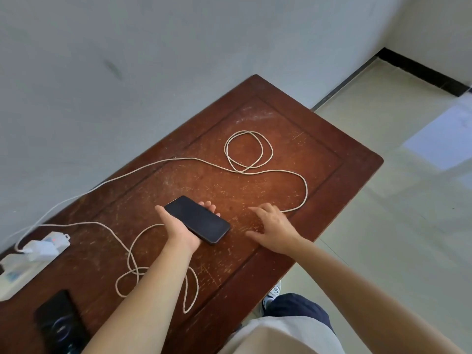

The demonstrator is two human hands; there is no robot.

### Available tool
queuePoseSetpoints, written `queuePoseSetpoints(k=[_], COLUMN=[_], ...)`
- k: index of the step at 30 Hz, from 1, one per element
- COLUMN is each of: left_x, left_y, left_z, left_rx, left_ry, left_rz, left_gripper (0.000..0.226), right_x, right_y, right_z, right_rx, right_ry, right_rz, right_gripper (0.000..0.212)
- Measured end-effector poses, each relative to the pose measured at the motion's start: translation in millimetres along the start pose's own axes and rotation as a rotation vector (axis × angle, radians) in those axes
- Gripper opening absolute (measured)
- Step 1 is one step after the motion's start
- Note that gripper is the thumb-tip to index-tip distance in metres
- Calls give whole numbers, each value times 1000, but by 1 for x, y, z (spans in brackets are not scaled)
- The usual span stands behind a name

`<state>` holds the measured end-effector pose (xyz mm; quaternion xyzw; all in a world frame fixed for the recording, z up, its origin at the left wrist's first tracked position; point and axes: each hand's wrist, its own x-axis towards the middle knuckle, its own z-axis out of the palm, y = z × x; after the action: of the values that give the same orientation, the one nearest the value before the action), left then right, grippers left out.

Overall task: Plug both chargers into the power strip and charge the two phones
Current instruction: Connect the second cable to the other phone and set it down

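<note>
A black rectangular phone with a dark screen lies in the upturned left hand, whose fingers curl round its edges just above the scratched reddish-brown wooden table. The right hand hovers spread and empty by the end of a long pale braided cable. A white power strip holds a white charger at the table's left end, beside a second dark phone; the table stands against a grey wall on pale floor tiles.
</note>
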<state>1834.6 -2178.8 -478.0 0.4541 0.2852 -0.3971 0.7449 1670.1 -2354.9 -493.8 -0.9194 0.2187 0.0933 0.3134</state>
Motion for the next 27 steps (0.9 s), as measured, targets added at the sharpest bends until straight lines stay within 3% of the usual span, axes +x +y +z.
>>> queuePoseSetpoints(k=[2, 5, 8, 10, 14, 20, 25, 27], left_x=[-2, -8, -14, -18, -27, -43, -58, -66], left_y=[10, 20, 28, 33, 42, 53, 60, 62], left_z=[-4, -11, -16, -19, -21, -18, -14, -12], left_rx=[16, 12, -20, -35, -62, -146, -197, -228], left_ry=[22, -3, -34, -50, -103, -234, -334, -363], left_rz=[24, 40, 52, 64, 74, 95, 118, 127], left_gripper=[107, 106, 103, 102, 101, 106, 105, 102], right_x=[3, 3, -3, -7, -9, -29, -55, -64], right_y=[13, 31, 41, 37, -7, -103, -129, -137], right_z=[1, 11, 27, 31, 25, 7, -4, -10], right_rx=[-161, -133, -150, -86, 171, 823, 1237, 1315], right_ry=[186, 242, 336, 431, 508, 460, 117, 57], right_rz=[65, 280, 320, 329, 345, 184, 191, 175], right_gripper=[70, 70, 45, 29, 19, 10, 23, 22])
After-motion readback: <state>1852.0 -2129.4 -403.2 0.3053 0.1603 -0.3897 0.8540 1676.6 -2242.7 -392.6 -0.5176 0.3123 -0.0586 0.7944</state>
